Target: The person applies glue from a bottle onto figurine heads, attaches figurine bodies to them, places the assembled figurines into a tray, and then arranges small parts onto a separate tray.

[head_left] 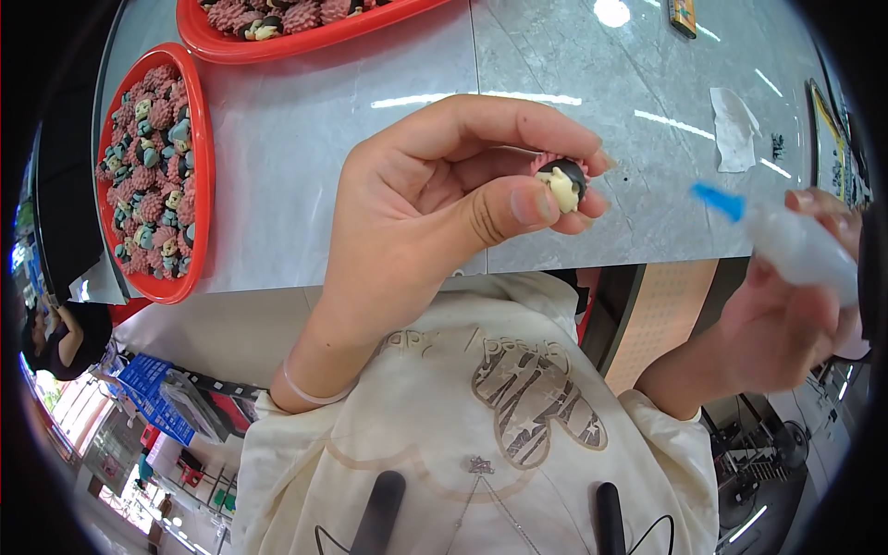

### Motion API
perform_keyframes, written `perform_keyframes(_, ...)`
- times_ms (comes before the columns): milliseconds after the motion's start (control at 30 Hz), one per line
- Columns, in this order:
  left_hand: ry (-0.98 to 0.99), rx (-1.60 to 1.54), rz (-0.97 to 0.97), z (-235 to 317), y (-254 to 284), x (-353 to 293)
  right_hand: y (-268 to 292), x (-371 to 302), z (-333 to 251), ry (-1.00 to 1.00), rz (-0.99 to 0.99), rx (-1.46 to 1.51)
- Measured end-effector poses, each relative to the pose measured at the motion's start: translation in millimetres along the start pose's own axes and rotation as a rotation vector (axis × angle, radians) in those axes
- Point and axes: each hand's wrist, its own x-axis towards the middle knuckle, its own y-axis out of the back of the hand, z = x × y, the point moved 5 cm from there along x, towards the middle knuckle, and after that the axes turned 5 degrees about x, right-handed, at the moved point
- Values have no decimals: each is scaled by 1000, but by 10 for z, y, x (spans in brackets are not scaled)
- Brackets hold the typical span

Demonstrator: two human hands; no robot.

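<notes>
Over the table's near edge, my left hand (pixel 407 208) is closed, pinching a small figurine (pixel 562 183) between thumb and fingers. The piece has a black and cream body against a pink, ridged backing that shows at its top. Off to the right, my right hand (pixel 772 324) wraps around a whitish squeeze bottle (pixel 797 248) and looks slightly blurred. The bottle's blue nozzle (pixel 717 201) points left toward the figurine, with a wide gap between them.
A red oval tray (pixel 206 185) at the left holds many pink, blue and cream pieces. Another red tray (pixel 319 48) lies at the far side. White paper (pixel 733 129) and dark bits (pixel 778 145) lie on the grey table (pixel 592 102). Someone else (pixel 69 338) is at far left.
</notes>
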Motion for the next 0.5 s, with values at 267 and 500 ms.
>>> perform_keyframes(267, 60, 76, 50, -10, -53, -2, -104, 16, 462, -38, 301, -206)
perform_keyframes(500, 31, 47, 60, 1, -4, -69, -230, 118, 565, -76, 162, -505)
